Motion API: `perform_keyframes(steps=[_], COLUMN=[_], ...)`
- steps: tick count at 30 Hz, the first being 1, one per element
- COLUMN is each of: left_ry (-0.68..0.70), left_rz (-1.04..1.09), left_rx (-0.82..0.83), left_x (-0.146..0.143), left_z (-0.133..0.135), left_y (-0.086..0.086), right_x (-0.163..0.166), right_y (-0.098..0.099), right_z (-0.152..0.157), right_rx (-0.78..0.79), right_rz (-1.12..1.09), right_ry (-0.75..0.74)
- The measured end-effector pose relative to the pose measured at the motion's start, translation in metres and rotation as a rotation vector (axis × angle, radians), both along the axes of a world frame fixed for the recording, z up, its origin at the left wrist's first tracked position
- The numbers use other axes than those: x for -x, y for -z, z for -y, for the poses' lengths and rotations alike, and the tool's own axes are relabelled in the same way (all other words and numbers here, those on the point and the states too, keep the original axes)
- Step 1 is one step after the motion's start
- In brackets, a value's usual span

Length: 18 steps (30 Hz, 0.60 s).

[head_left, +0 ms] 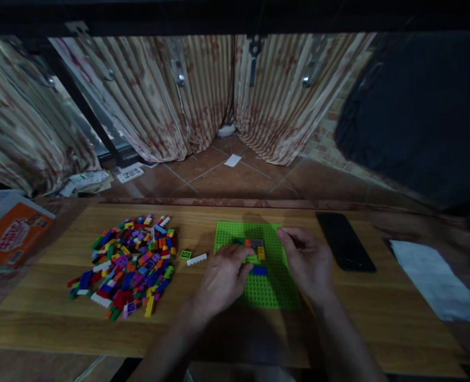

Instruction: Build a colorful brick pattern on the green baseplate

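A green studded baseplate (275,294) lies on the wooden table. Over its left part is my left hand (225,278), fingers curled, fingertips and thumb beside the small bricks; whatever they grip is hidden. An orange brick (248,243), a grey brick (258,243) and a yellow brick (261,253) sit together on the plate. Closer to me, near my left thumb, is a blue brick (259,270). My right hand (310,262) hovers at the plate's right edge, its thumb and index finger brought together. I cannot make out anything between them.
A big heap of mixed bricks (133,265) covers the table's left side. Between heap and plate lie a green brick (185,254) and a white brick (197,259). A black phone (345,241) and a white sheet (434,281) are on the right. An orange-labelled bag (16,233) stands left.
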<state>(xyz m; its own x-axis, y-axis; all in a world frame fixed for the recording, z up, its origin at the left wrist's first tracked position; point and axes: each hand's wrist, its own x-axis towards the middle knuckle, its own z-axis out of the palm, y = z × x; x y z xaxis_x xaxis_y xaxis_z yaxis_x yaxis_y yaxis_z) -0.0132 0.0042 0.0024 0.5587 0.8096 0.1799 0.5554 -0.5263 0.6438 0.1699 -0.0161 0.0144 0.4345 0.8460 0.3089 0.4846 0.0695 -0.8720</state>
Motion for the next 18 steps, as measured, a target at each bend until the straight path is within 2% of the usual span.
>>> perform_keyframes(steps=[5, 11, 18], left_ry=[0.051, 0.044, 0.048], left_rz=[-0.085, -0.114, -0.126], left_rx=[-0.069, -0.075, -0.098], left_x=[-0.011, -0.015, -0.016], left_z=[-0.001, -0.001, 0.004], left_y=[0.002, 0.006, 0.0], right_x=[-0.001, 0.001, 0.002], right_y=[-0.001, -0.003, 0.001], right_z=[0.002, 0.003, 0.007], right_rx=[0.031, 0.085, 0.188], right_rz=[-0.01, 0.043, 0.119], right_ry=[-0.016, -0.034, 0.011])
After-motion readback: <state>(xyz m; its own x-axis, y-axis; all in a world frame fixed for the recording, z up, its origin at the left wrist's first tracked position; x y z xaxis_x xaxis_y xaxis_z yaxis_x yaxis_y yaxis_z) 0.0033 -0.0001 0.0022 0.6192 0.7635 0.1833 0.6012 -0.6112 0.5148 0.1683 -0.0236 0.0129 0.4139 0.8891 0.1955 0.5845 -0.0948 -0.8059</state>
